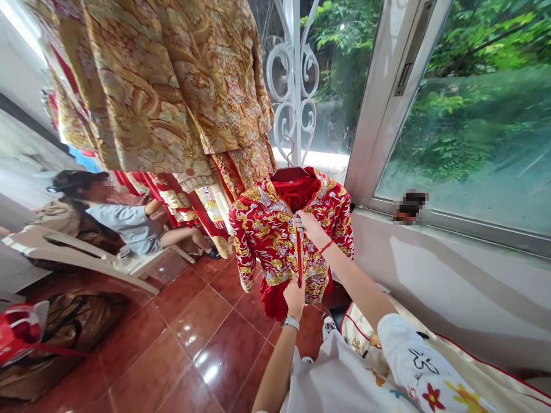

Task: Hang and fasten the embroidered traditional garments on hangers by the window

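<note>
A red jacket [269, 229] with gold and silver embroidery hangs on a hanger [289, 150] in front of me. My left hand [295, 298], a watch on its wrist, is closed on the jacket's front opening near the bottom hem. Higher up, my right hand [307, 223], with a red cord round the wrist, pinches the front edge below the collar. Between the two hands the front opening runs as a narrow vertical line. Red gathered cloth [275, 301] shows under the jacket and inside its neck.
Large gold embroidered garments [159, 86] hang at the upper left. Beyond them a person [124, 221] sits beside hanging red garments. A white chair [81, 252] and brown bags [69, 327] stand on the red tiled floor [189, 344]. A window [469, 132] is at the right.
</note>
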`<act>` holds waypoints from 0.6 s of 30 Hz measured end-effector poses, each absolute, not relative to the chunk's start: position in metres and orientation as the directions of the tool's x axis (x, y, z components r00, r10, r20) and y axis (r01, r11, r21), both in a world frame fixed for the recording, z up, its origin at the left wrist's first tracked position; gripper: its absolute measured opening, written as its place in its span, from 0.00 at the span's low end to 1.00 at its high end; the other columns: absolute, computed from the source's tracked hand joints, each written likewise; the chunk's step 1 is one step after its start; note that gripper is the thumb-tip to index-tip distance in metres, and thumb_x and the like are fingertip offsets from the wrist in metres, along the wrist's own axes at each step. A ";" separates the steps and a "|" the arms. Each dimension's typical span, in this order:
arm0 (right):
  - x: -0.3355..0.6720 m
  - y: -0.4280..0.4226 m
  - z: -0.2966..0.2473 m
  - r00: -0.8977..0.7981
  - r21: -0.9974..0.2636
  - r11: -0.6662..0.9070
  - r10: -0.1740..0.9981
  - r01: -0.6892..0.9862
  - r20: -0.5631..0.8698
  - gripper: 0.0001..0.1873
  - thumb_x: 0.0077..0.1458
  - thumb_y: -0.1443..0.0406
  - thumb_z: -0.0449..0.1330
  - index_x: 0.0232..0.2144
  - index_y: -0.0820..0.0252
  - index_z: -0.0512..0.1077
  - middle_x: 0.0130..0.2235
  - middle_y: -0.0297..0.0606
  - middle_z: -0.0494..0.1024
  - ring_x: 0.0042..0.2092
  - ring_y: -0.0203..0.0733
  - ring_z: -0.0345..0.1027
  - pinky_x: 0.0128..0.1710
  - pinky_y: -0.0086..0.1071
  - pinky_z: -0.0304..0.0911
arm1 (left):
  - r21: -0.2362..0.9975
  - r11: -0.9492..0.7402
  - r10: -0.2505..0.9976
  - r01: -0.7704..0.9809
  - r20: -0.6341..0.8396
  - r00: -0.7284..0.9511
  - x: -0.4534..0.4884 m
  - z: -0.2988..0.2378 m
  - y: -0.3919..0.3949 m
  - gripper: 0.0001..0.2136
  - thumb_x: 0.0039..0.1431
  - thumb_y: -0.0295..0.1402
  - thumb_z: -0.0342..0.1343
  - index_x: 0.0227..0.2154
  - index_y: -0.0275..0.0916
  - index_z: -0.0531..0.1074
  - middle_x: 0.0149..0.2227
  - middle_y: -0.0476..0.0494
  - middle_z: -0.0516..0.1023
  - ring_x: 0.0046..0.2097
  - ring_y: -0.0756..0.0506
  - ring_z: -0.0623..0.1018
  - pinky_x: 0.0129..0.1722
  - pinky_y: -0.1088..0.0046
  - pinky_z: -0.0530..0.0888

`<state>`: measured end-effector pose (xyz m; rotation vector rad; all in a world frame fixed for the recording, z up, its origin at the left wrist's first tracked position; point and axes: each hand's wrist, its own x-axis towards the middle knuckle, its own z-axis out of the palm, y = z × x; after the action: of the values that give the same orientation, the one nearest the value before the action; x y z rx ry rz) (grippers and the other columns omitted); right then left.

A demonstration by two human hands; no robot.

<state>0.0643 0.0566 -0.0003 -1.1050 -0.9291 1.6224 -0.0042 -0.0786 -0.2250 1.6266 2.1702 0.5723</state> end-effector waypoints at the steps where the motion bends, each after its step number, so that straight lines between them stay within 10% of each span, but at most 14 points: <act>1: 0.065 0.059 0.005 -0.163 -0.922 -0.273 0.958 -0.275 -0.235 0.13 0.56 0.71 0.50 0.20 0.57 0.56 0.17 0.22 0.51 0.17 0.26 0.40 0.17 0.25 0.38 | 0.535 0.258 0.960 0.804 -0.052 -0.274 -0.004 -0.224 -0.077 0.14 0.68 0.39 0.47 0.38 0.38 0.76 0.37 0.39 0.82 0.39 0.45 0.81 0.34 0.75 0.66; 12: 0.095 0.059 0.014 -0.182 -1.000 0.025 0.983 -0.015 0.028 0.12 0.54 0.65 0.56 0.20 0.59 0.64 0.17 0.26 0.58 0.19 0.29 0.48 0.20 0.28 0.46 | 0.707 0.170 0.958 0.687 0.044 -0.283 0.015 -0.219 -0.083 0.09 0.61 0.34 0.52 0.28 0.41 0.74 0.29 0.40 0.80 0.33 0.42 0.81 0.32 0.70 0.70; 18: 0.195 0.120 0.029 0.215 -0.907 0.341 0.893 0.247 0.394 0.12 0.54 0.58 0.58 0.38 0.58 0.72 0.38 0.37 0.75 0.40 0.41 0.65 0.41 0.33 0.62 | 0.806 0.022 0.758 0.591 0.372 -0.536 -0.071 -0.127 -0.059 0.11 0.63 0.39 0.42 0.32 0.44 0.69 0.34 0.39 0.76 0.41 0.36 0.77 0.45 0.54 0.74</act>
<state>0.1950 0.1199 0.0290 -1.1747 -1.3115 0.6330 -0.0711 -0.0591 -0.1266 1.4199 2.1225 1.5343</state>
